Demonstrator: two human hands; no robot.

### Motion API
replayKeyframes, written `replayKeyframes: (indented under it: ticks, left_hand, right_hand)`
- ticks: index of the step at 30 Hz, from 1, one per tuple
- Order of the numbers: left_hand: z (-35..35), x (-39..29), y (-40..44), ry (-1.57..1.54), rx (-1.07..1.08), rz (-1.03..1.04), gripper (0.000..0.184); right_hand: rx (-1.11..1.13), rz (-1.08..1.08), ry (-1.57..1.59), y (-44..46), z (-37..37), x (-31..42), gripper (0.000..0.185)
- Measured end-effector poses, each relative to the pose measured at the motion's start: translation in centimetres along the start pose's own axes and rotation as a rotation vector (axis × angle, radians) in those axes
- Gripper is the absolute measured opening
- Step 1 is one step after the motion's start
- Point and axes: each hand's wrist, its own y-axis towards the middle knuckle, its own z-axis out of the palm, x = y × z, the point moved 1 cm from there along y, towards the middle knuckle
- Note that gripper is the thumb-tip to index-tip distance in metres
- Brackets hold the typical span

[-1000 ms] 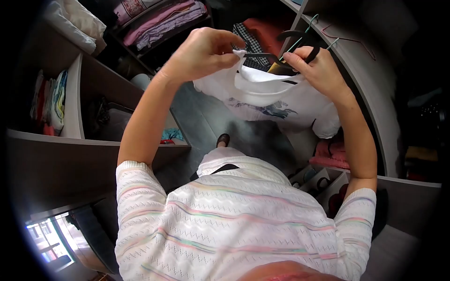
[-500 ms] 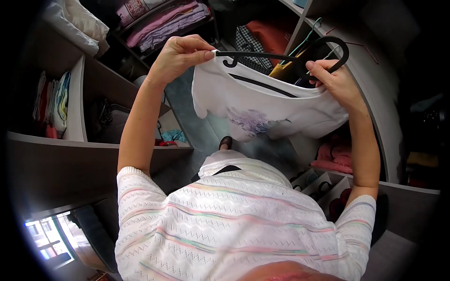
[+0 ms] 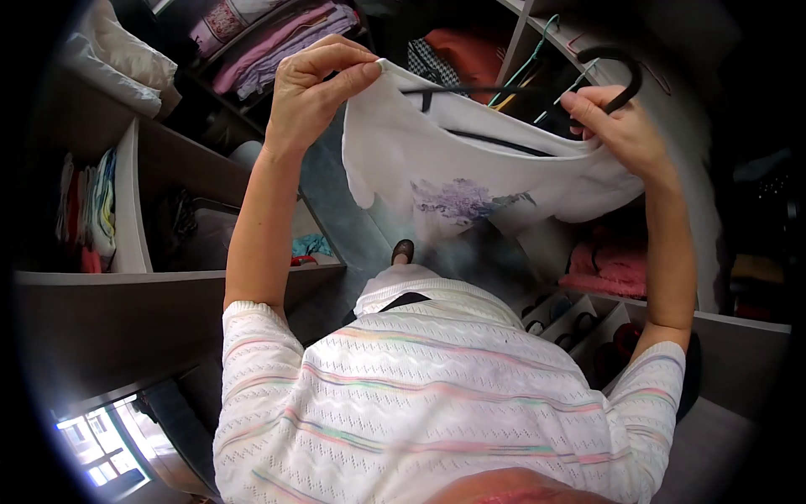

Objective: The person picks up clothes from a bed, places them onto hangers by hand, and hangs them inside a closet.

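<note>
A white top (image 3: 504,185) with a purple flower print hangs stretched between my two hands. My left hand (image 3: 319,92) pinches one upper corner of its neckline between thumb and fingers. On the other side, my right hand (image 3: 617,130) grips a black hanger (image 3: 634,71) just below its hook, next to the opposite shoulder of the top. The hanger's arm runs along the neck opening towards my left hand, slightly blurred, and its lower bar shows inside the neckline. Fabric and fingers hide the hanger's right end.
Shelves surround me. Folded clothes (image 3: 88,202) stand in a left compartment, and pink and lilac textiles (image 3: 281,50) are stacked at the back. Thin hangers (image 3: 537,55) lie at upper right. A pink fluffy item (image 3: 604,260) sits on a lower right shelf, above small dividers (image 3: 579,319).
Both hands have risen a little, and the right one has shifted outward. The hanger's left end, earlier at my left fingertips, now sits apart from them, further right.
</note>
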Motion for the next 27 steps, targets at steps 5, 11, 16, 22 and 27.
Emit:
replayKeyframes:
  ticks: [5, 11, 16, 22, 27]
  left_hand:
    - [3.4, 0.1, 0.8, 0.105, 0.214, 0.004, 0.012]
    - [4.7, 0.9, 1.3, 0.157, 0.284, -0.208, 0.015]
    - [4.3, 0.3, 1.6, 0.206, 0.269, -0.178, 0.019]
    - [-0.8, 1.5, 1.6, 0.016, 0.016, -0.285, 0.017]
    - [-2.0, 0.5, 2.0, 0.019, 0.015, -0.258, 0.018]
  right_hand:
    - [-0.042, -0.051, 0.043, 0.4, 1.3, -0.1, 0.031]
    - [-0.104, -0.050, 0.028, 1.5, 2.4, -1.6, 0.035]
    - [0.102, -0.062, 0.160, 0.3, -0.2, -1.8, 0.028]
    - [0.022, 0.011, 0.211, -3.2, -3.9, -7.3, 0.029]
    - [-0.129, -0.021, 0.348, -5.1, -4.0, -7.5, 0.022]
